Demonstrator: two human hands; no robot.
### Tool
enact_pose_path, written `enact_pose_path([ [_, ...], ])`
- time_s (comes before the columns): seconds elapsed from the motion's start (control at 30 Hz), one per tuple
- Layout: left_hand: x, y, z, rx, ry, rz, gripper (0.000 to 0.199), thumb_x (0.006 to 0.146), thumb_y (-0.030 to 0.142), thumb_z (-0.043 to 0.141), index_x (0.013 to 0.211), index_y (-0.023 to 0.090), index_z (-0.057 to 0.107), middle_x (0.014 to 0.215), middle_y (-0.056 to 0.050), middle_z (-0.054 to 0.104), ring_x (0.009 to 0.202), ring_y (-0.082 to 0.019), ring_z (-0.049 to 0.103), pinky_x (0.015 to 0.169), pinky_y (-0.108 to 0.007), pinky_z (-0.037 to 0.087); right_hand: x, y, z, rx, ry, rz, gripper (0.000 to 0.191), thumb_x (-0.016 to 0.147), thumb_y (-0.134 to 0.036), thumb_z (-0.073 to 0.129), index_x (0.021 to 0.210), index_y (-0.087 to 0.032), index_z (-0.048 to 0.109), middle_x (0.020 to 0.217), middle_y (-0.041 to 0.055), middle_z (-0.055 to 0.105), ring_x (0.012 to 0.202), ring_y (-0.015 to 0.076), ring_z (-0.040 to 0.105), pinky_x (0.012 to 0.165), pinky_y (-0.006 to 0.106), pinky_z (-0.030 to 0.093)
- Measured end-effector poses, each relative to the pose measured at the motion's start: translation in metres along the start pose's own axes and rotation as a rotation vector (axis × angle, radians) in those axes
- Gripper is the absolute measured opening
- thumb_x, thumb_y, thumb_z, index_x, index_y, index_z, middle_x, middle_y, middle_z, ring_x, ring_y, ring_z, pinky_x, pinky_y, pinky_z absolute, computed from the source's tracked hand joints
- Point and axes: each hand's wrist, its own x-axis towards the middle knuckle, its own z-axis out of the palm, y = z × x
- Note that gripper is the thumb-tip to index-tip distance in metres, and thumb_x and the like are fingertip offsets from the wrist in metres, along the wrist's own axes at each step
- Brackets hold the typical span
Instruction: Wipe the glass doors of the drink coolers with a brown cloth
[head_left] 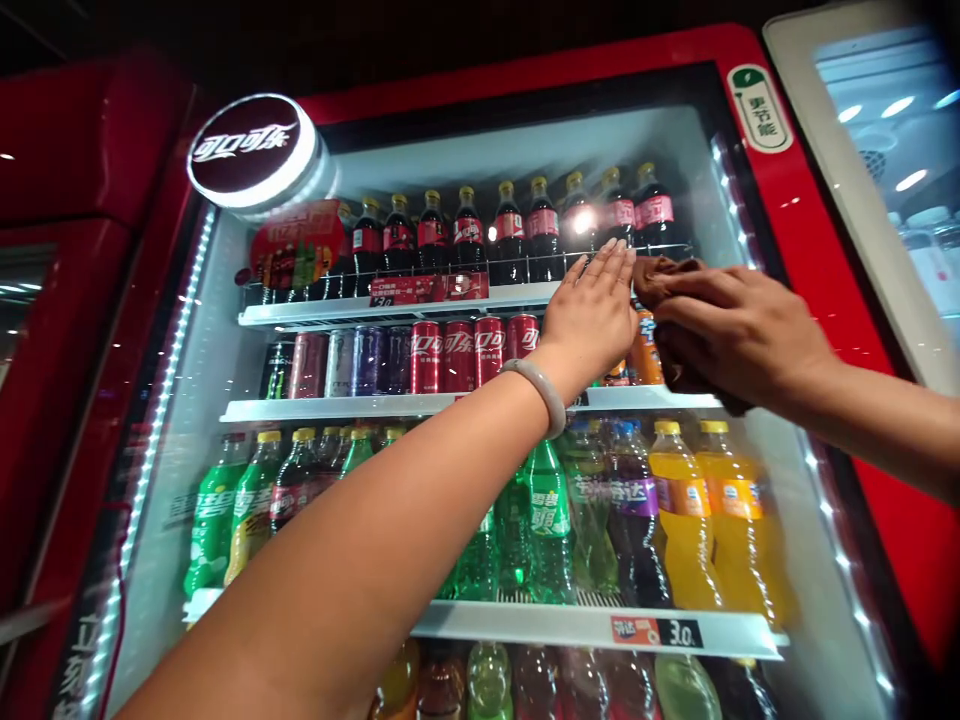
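My left hand [592,305] lies flat against the glass door of a red drinks cooler [525,80], its fingers stretched out and a pale bangle [538,392] round the wrist. Just right of it, my right hand [720,325] grips a crumpled brown cloth [667,280], which is against the glass. Behind the door, cola bottles [469,235] stand on the top shelf, and cans [426,355] on the one below. Green, dark and orange bottles [679,500] fill the third shelf.
A round lit sign [247,150] sticks out at the cooler's upper left. Another red cabinet [90,150] stands at the left, and a pale-framed cooler [817,110] at the right. More bottles [491,680] show on the bottom shelf.
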Motion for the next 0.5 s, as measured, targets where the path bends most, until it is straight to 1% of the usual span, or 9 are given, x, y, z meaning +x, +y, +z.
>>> enact_pose_path([
  [0.07, -0.005, -0.005, -0.001, 0.012, 0.01, 0.007, 0.066, 0.104, 0.021, 0.026, 0.167, 0.004, 0.028, 0.178, -0.01, 0.03, 0.167, -0.021, 0.024, 0.138, -0.039, 0.018, -0.008, 0.012, -0.003, -0.022, 0.01, 0.012, 0.028, 0.096, -0.042, 0.049, 0.095, -0.029, 0.074, 0.124, 0.008, 0.073, 0.099, 0.0265, 0.063, 0.083, 0.045, 0.049],
  [0.13, -0.007, -0.01, -0.001, 0.017, 0.019, 0.017, 0.066, 0.103, 0.021, 0.028, 0.167, 0.006, 0.03, 0.177, -0.009, 0.032, 0.166, -0.021, 0.026, 0.138, -0.041, 0.019, 0.004, 0.014, 0.0, -0.078, 0.034, 0.205, 0.023, 0.091, -0.041, 0.056, 0.093, -0.026, 0.073, 0.121, 0.0108, 0.072, 0.097, 0.0267, 0.062, 0.078, 0.044, 0.046],
  [0.2, -0.008, -0.016, -0.001, 0.017, 0.034, 0.013, 0.066, 0.102, 0.02, 0.029, 0.167, 0.009, 0.033, 0.176, -0.008, 0.035, 0.165, -0.022, 0.028, 0.138, -0.044, 0.02, 0.033, -0.002, 0.007, -0.116, 0.046, 0.476, 0.024, 0.085, -0.036, 0.064, 0.104, -0.024, 0.073, 0.125, 0.0128, 0.069, 0.103, 0.0288, 0.062, 0.079, 0.042, 0.046],
  [0.23, -0.008, -0.02, -0.001, 0.02, 0.04, 0.013, 0.066, 0.101, 0.021, 0.029, 0.166, 0.009, 0.035, 0.176, -0.008, 0.036, 0.165, -0.022, 0.028, 0.137, -0.045, 0.02, 0.048, -0.015, 0.011, -0.112, 0.04, 0.567, 0.033, 0.083, -0.034, 0.066, 0.114, -0.023, 0.072, 0.128, 0.014, 0.067, 0.107, 0.0306, 0.062, 0.082, 0.043, 0.048],
  [0.27, -0.01, -0.024, -0.002, 0.028, 0.039, 0.021, 0.065, 0.101, 0.021, 0.029, 0.164, 0.009, 0.04, 0.175, -0.009, 0.037, 0.166, -0.022, 0.028, 0.137, -0.046, 0.02, 0.059, -0.028, 0.015, -0.103, 0.036, 0.592, 0.04, 0.085, -0.032, 0.064, 0.123, -0.022, 0.07, 0.131, 0.0155, 0.066, 0.11, 0.0322, 0.063, 0.085, 0.044, 0.049],
  [0.3, -0.012, -0.029, -0.002, 0.04, 0.032, 0.037, 0.063, 0.101, 0.022, 0.028, 0.161, 0.008, 0.045, 0.175, -0.01, 0.038, 0.166, -0.022, 0.026, 0.137, -0.046, 0.02, 0.065, -0.041, 0.018, -0.084, 0.034, 0.575, 0.045, 0.087, -0.032, 0.062, 0.13, -0.021, 0.067, 0.133, 0.0162, 0.066, 0.112, 0.0332, 0.063, 0.088, 0.046, 0.05],
  [0.37, -0.018, -0.037, -0.003, 0.066, 0.017, 0.068, 0.062, 0.102, 0.022, 0.027, 0.155, 0.005, 0.053, 0.175, -0.012, 0.037, 0.167, -0.022, 0.024, 0.137, -0.047, 0.019, 0.06, -0.054, 0.022, -0.039, 0.061, 0.442, 0.048, 0.092, -0.036, 0.058, 0.137, -0.021, 0.063, 0.132, 0.0161, 0.068, 0.114, 0.0337, 0.063, 0.093, 0.048, 0.051],
  [0.43, -0.025, -0.044, -0.005, 0.066, 0.013, 0.074, 0.063, 0.102, 0.022, 0.024, 0.159, 0.006, 0.047, 0.176, -0.011, 0.034, 0.167, -0.022, 0.024, 0.138, -0.047, 0.018, 0.039, -0.049, 0.022, -0.009, 0.097, 0.281, 0.048, 0.094, -0.041, 0.056, 0.138, -0.023, 0.063, 0.13, 0.0144, 0.07, 0.112, 0.0328, 0.064, 0.094, 0.047, 0.051],
  [0.5, -0.028, -0.049, -0.007, 0.043, 0.018, 0.072, 0.065, 0.103, 0.021, 0.024, 0.166, 0.008, 0.035, 0.177, -0.009, 0.032, 0.166, -0.022, 0.026, 0.138, -0.049, 0.017, 0.023, -0.034, 0.018, -0.028, 0.104, 0.234, 0.051, 0.091, -0.043, 0.06, 0.139, -0.027, 0.064, 0.13, 0.013, 0.071, 0.111, 0.0323, 0.065, 0.089, 0.046, 0.051],
])
